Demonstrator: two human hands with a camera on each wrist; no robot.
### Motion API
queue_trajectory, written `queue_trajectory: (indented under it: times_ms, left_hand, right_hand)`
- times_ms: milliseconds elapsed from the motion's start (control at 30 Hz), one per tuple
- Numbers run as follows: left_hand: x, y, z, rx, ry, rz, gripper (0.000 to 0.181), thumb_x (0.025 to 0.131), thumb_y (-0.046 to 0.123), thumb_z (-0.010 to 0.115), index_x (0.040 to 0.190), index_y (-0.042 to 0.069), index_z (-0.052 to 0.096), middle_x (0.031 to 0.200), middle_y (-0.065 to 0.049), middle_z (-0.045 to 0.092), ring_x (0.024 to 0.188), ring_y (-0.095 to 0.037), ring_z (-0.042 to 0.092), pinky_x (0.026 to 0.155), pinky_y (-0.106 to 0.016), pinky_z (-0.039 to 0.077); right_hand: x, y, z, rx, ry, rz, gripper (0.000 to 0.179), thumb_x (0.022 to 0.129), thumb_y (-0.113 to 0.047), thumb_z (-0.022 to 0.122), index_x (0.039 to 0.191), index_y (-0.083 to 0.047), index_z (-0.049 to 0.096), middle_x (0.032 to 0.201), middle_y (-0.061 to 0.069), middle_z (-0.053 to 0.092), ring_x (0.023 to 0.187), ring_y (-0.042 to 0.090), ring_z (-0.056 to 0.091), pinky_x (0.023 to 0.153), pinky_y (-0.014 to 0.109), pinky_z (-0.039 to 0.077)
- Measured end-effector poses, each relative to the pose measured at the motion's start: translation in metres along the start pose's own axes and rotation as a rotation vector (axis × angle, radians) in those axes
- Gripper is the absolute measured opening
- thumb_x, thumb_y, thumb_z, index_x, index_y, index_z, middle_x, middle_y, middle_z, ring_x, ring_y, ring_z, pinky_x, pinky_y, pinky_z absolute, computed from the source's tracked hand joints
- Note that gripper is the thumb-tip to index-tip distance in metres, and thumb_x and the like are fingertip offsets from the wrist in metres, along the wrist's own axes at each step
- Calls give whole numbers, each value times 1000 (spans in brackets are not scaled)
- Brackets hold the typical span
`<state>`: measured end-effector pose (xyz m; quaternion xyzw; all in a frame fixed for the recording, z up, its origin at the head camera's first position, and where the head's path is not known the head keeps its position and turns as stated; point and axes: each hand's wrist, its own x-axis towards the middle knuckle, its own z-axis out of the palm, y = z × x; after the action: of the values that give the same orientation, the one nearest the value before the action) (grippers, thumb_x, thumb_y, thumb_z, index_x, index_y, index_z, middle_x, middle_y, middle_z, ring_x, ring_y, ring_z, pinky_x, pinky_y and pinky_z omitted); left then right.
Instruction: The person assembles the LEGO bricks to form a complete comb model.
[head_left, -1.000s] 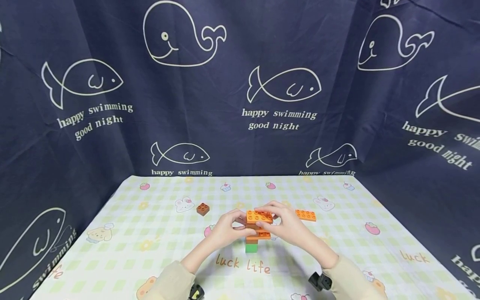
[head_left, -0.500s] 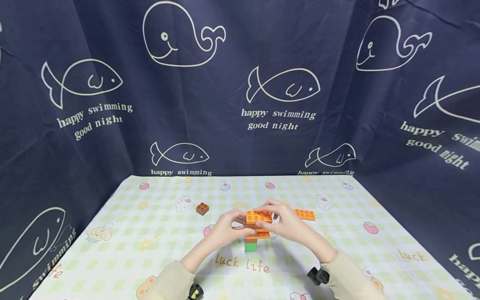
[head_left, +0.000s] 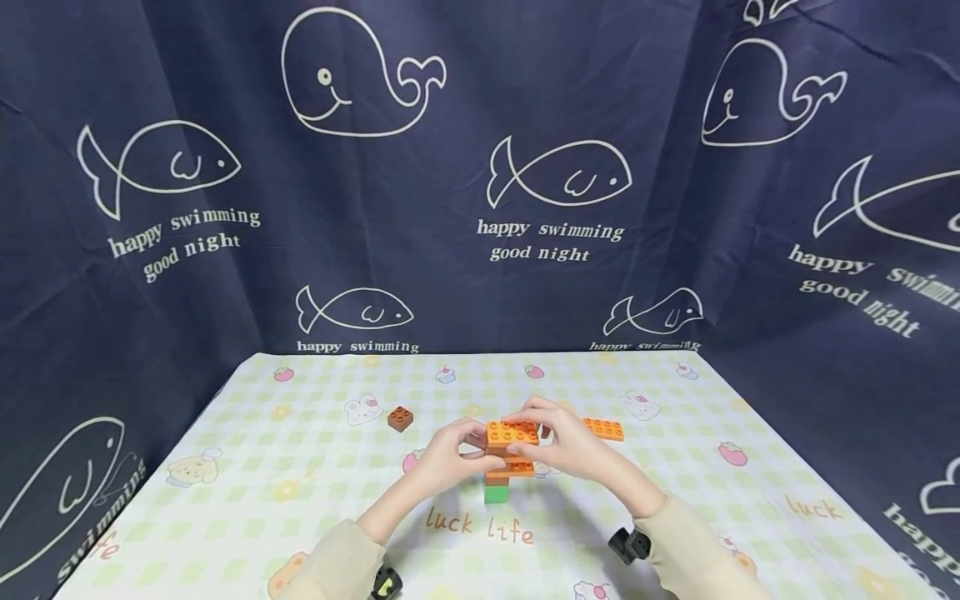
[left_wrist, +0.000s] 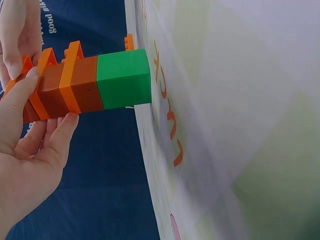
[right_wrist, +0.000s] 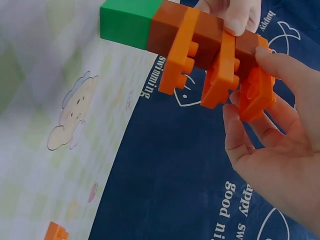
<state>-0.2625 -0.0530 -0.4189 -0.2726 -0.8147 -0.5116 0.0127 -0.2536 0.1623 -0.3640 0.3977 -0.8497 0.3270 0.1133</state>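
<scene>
A tower of toy building bricks stands upright on the table in the head view. Its base is a green brick (head_left: 496, 493); above it brown bricks (left_wrist: 86, 85) alternate with orange plates that jut out to the right. My left hand (head_left: 446, 454) grips the tower's left side, with thumb and fingers around the middle and upper layers. On the topmost orange plate (head_left: 512, 433), my right hand (head_left: 566, 442) pinches the right end between thumb and fingers. The right wrist view shows three orange plates sticking out, the top one in the right hand's fingers (right_wrist: 280, 65).
A loose brown brick (head_left: 401, 418) lies on the patterned tablecloth (head_left: 225, 525) to the tower's left. Behind the right hand lies a loose orange plate (head_left: 604, 428), partly covered. A dark blue curtain (head_left: 450, 192) hangs behind the table.
The head view has shifted a little, so everything sits slightly further left in it. Both hands keep their hold on the tower, with little visible movement.
</scene>
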Motion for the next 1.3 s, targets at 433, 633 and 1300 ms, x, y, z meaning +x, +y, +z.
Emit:
queue_trajectory:
  times_ms: [433,633,1300]
  left_hand:
    - [-2,0,1,-37,7,7,28,78,27,76,98,11,64,98,-2,62,95,-18,62,80,-16,53]
    - [-2,-1,1,-34,2,6,30,79,28,76,100,10,65,99,-2,62,95,-19,62,81,-19,54]
    - [-1,-1,0,-33,10,1,30,78,28,77,99,12,65,98,-1,62,95,-18,62,80,-17,54]
  right_hand:
    - [4,3,-3,14,-86,0,31,84,-17,70,114,-9,66,89,-2,56,72,7,46,60,24,46]
    - [-1,9,6,60,-18,39,33,83,-21,72,114,-13,66,91,-4,56,76,9,48,66,25,45]
    - [-11,18,14,161,-15,237,50,84,-35,70,125,-11,54,120,4,62,105,21,60,92,34,51]
